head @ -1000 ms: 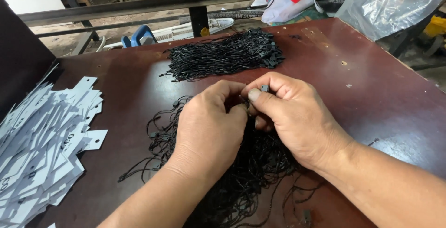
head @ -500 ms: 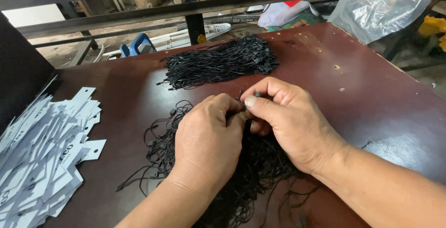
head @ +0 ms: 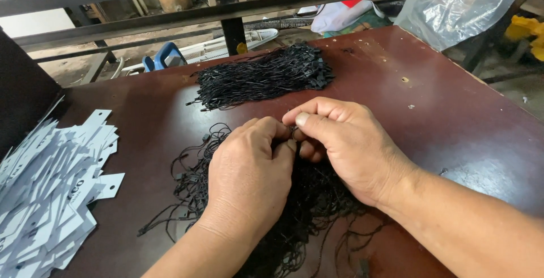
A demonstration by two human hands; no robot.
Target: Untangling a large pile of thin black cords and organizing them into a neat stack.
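Dark reddish-brown wood makes up the worktop [head: 453, 131] in front of me, and my two hands meet at its middle over a loose tangle of thin black cords [head: 306, 210]. Since a second ago very little has changed — both hands have stayed over the same spot, fingertips together, while the view has drifted slightly; the fiddly work at the fingertips is, I judge, still going on.

My left hand [head: 249, 176] is curled nearly closed, knuckles up, its fingers tucked toward the right. My right hand [head: 345, 142] is also narrowed, thumb pressed to forefinger in a pinch. Between the two sets of fingertips a small dark piece shows, apparently a fastener on one of the cords; I cannot tell exactly what it is. Both hands rest on the tangle, which spreads under my wrists toward the near edge.

Farther away lies a tidier bundle of black cords [head: 260, 77], well apart from my hands. At the far left sits a heap of white paper tags with punched holes [head: 45, 187]. A crumpled clear plastic bag [head: 459, 6] rests at the far right corner — beyond it, dark metal rails [head: 170, 17].
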